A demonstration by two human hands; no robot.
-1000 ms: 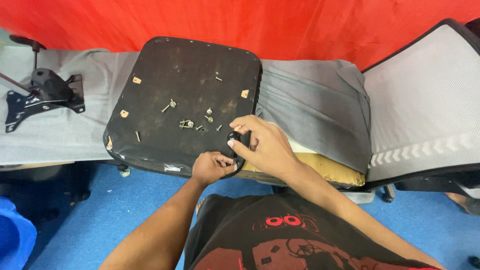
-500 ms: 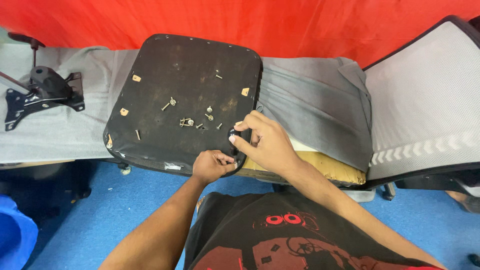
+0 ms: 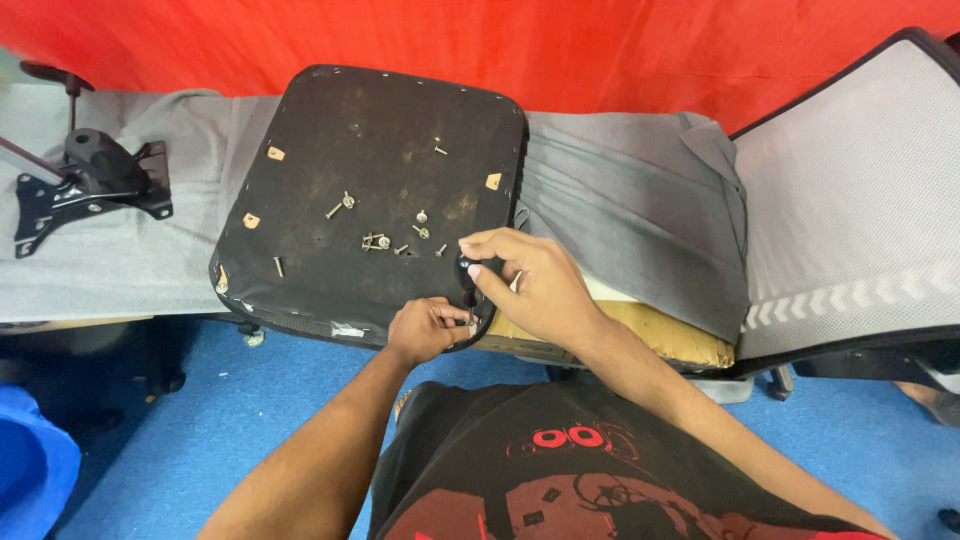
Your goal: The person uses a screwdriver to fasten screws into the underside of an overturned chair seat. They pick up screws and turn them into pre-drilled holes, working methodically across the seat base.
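Seat pan (image 3: 370, 190): lies underside up on the grey cloth (image 3: 620, 200) over the bench, its near edge overhanging toward the person. The surface is a dark, worn board, judged stiff and fairly heavy. It should not flex under hand pressure. The fabric wrap at the rim looks soft and frayed, so the rim is a poor place to grip hard.

Right hand (image 3: 530, 285): closed around a black tool handle (image 3: 468, 268), fingers curled over its top, the tool standing upright at the pan's near right corner. The handle looks rounded and smooth. Judged light, but liable to slip if turned with fingertips only, so a full wrap of the palm suits it better.

Left hand (image 3: 425, 328): pinched shut at the near edge, just left of the tool's lower end. The fingertips appear to steady something small there. What it is cannot be told.

Loose screws (image 3: 375, 240): scattered near the middle of the pan, with one further screw (image 3: 278, 266) toward the left. Small, hard metal, judged easy to roll or drop. Best picked up singly by the shank.

Surroundings: a black chair mechanism (image 3: 90, 180) rests on the cloth at far left, well apart from the pan. A mesh backrest (image 3: 850, 200) leans at right. Red backdrop (image 3: 600, 40) behind, blue floor (image 3: 200, 420) below.
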